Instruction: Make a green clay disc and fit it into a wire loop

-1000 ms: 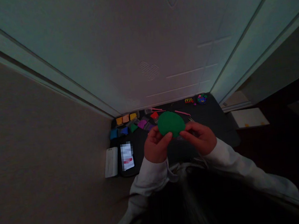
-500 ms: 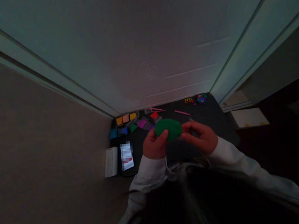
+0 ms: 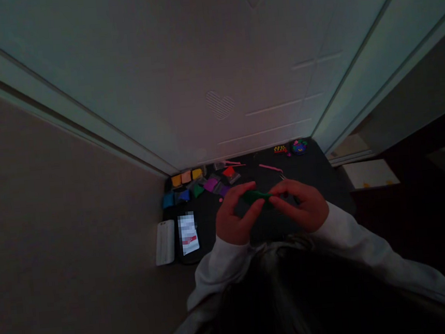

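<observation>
Above the dark table, a thin flat piece of green modelling clay [image 3: 254,195] is seen nearly edge-on between my two hands. My left hand [image 3: 236,216] pinches its left part, fingers behind and thumb at the near edge. At the other end, the fingertips of my right hand [image 3: 300,205] pinch the clay's edge. Both thumbs almost meet near its middle. A small pink ball [image 3: 220,200] lies on the table just left of my left hand.
Packets of coloured clay, among them a red packet [image 3: 230,173] and a purple packet [image 3: 210,184], lie at the back left of the table [image 3: 324,171]. A phone [image 3: 188,233] and a white box [image 3: 165,242] are at the left. A pink tool [image 3: 270,168] and a colourful round piece [image 3: 299,147] lie further back.
The green clay, first a broad oval facing me, has been tilted and now shows only a narrow strip. My left fingers have come over its far side.
</observation>
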Available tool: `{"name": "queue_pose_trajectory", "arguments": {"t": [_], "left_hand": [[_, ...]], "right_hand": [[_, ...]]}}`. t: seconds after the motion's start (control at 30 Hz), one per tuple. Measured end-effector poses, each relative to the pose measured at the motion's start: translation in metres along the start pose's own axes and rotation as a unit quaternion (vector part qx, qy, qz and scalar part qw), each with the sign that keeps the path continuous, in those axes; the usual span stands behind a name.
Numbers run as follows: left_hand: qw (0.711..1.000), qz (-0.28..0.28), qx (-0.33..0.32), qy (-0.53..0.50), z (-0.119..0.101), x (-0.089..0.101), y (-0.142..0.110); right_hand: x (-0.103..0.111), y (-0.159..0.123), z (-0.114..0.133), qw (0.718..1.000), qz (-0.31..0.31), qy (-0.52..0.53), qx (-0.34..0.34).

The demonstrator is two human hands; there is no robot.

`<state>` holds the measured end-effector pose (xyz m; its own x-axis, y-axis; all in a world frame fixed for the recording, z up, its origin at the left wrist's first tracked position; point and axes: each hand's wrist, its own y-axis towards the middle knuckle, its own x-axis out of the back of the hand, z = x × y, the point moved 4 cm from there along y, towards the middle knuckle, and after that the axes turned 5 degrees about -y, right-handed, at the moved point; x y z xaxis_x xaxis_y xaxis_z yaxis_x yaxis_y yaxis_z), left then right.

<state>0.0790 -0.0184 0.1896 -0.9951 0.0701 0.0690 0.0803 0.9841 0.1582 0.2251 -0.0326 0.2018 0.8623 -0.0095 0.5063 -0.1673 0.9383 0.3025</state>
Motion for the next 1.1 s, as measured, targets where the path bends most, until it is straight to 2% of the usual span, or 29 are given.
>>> {"name": "queue_pose_trajectory", "arguments": {"t": [0.1, 0.3, 0.9, 1.1], "left_hand": [[1.0, 0.007, 0.01, 0.015, -0.0005, -0.0013, -0.0005], [0.996, -0.052, 0.053, -0.044, 0.007, -0.0017, -0.0053], [0.997, -0.003, 0.066, -0.04, 0.0012, -0.0064, -0.0058], [0.997, -0.001, 0.069, -0.043, 0.0005, -0.0072, -0.0064]], "right_hand": [[0.0009, 0.0002, 0.0013, 1.0, 0.0, 0.001, 0.004], [0.0004, -0.0014, -0.004, 0.998, -0.017, 0.02, -0.058], [-0.002, -0.0007, 0.001, 0.999, -0.003, 0.016, -0.037], [-0.0019, -0.0007, 0.0024, 0.999, -0.006, 0.015, -0.03]]}}
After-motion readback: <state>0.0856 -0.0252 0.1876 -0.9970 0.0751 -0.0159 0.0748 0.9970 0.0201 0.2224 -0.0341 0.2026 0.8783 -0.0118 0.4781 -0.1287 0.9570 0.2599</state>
